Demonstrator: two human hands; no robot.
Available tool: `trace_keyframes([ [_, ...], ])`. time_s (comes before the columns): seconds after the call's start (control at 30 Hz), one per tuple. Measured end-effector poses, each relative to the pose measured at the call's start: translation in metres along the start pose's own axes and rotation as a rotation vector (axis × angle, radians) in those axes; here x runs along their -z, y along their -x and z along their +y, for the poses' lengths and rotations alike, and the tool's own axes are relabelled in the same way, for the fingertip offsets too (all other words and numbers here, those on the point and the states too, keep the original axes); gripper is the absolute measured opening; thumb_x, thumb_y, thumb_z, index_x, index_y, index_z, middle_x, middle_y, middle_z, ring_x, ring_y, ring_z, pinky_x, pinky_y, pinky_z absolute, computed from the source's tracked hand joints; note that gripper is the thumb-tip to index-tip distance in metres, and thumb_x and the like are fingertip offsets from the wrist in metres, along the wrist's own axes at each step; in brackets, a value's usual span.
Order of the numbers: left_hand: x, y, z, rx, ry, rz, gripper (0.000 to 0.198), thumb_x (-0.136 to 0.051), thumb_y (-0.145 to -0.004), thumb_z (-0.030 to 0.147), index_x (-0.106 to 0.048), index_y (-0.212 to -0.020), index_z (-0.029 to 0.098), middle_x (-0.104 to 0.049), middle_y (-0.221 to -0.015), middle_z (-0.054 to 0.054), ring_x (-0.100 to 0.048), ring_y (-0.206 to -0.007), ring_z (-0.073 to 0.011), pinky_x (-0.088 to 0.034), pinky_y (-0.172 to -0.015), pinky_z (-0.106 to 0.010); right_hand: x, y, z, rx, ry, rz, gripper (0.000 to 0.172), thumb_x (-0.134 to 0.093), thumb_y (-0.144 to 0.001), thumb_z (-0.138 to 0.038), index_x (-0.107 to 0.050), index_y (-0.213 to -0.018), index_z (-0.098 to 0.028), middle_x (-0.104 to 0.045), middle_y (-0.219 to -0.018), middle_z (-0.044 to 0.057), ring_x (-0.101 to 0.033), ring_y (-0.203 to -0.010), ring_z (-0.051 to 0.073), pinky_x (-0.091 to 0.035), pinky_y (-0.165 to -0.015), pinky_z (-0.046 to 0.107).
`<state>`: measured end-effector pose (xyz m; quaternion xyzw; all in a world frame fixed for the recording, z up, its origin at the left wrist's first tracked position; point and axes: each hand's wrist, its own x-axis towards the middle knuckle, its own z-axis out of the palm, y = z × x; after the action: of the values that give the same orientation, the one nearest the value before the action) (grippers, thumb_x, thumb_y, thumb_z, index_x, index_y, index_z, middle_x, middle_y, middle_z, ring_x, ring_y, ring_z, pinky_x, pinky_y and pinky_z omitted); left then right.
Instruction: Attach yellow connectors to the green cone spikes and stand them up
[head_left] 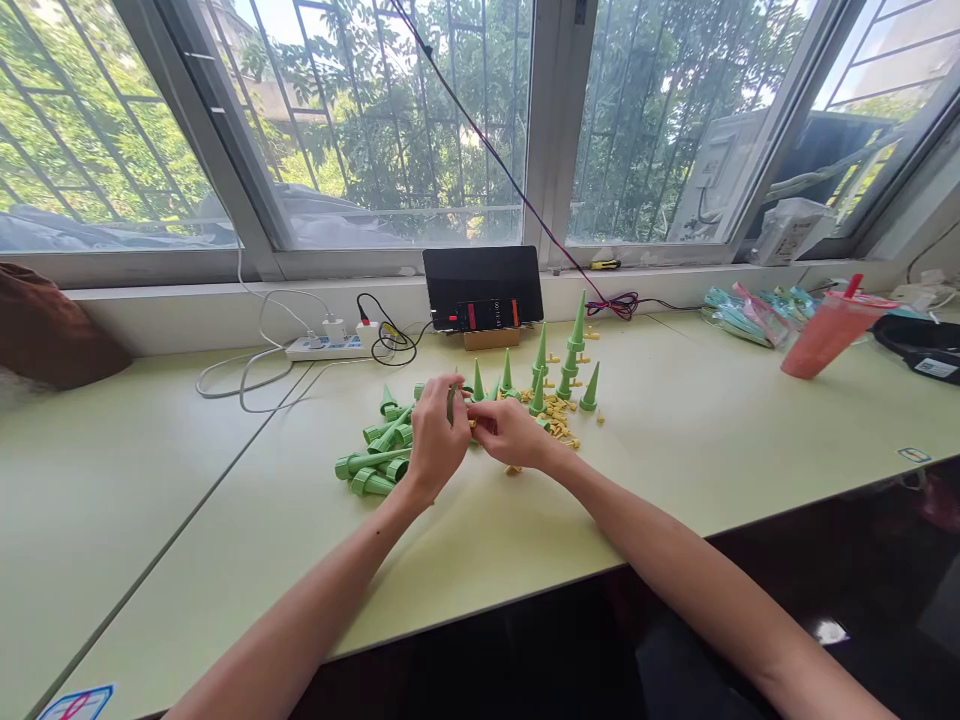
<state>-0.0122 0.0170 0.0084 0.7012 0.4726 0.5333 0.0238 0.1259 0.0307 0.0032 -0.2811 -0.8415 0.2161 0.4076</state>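
My left hand is closed around a green plastic watering spike, mostly hidden by the fingers. Against it, my right hand pinches a small yellow valve piece, only partly visible. Left of my hands lies a pile of green spikes on their sides. Behind and to the right, several more stand point up, some stacked, like the tall green stack with yellow pieces sticking out sideways. A heap of loose yellow valve pieces lies just right of my right hand.
A tablet leans by the window with a phone before it. A power strip with cables is at back left. On the right are a red drink cup and plastic packets. The table's front edge runs below my forearms.
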Motion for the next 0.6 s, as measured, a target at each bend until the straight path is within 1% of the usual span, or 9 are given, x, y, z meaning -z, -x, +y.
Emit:
trace_keyframes([
  [0.1, 0.0012, -0.0005, -0.0002, -0.022, -0.022, -0.028, 0.017, -0.041, -0.092, 0.018, -0.058, -0.094, 0.020, -0.059, -0.093, -0.004, -0.061, -0.080, -0.0156, -0.050, -0.073, -0.030, -0.0009, 0.0001, 0.0012, -0.008, -0.005, 0.009, 0.013, -0.045, -0.075, -0.013, -0.046, -0.062, -0.017, -0.040, -0.055, -0.005, -0.029, -0.053, 0.008, -0.024, -0.051, 0.021],
  [0.2, 0.0016, -0.0010, -0.0001, -0.023, -0.023, -0.030, 0.018, -0.041, -0.091, 0.018, -0.059, -0.090, 0.020, -0.059, -0.089, -0.003, -0.060, -0.079, -0.0156, -0.049, -0.073, -0.029, -0.0015, 0.0001, 0.0013, -0.017, -0.009, 0.007, 0.013, -0.045, -0.075, -0.014, -0.046, -0.062, -0.017, -0.039, -0.055, -0.005, -0.029, -0.054, 0.008, -0.024, -0.051, 0.022],
  [0.43, 0.0006, 0.0000, 0.0009, -0.008, -0.004, -0.046, 0.019, -0.041, -0.091, 0.018, -0.059, -0.091, 0.020, -0.060, -0.090, -0.003, -0.059, -0.077, -0.0152, -0.049, -0.072, -0.029, -0.0007, -0.0001, 0.0013, -0.027, -0.004, 0.015, 0.013, -0.045, -0.074, -0.013, -0.045, -0.062, -0.017, -0.040, -0.054, -0.005, -0.030, -0.053, 0.008, -0.024, -0.051, 0.022],
  [0.6, 0.0018, 0.0001, 0.0024, -0.013, -0.025, -0.034, 0.017, -0.042, -0.090, 0.017, -0.059, -0.092, 0.020, -0.059, -0.092, -0.004, -0.058, -0.080, -0.0159, -0.049, -0.073, -0.030, -0.0004, -0.0001, 0.0019, -0.039, 0.030, 0.006, 0.014, -0.045, -0.074, -0.013, -0.044, -0.061, -0.017, -0.038, -0.054, -0.005, -0.029, -0.053, 0.008, -0.024, -0.052, 0.022],
])
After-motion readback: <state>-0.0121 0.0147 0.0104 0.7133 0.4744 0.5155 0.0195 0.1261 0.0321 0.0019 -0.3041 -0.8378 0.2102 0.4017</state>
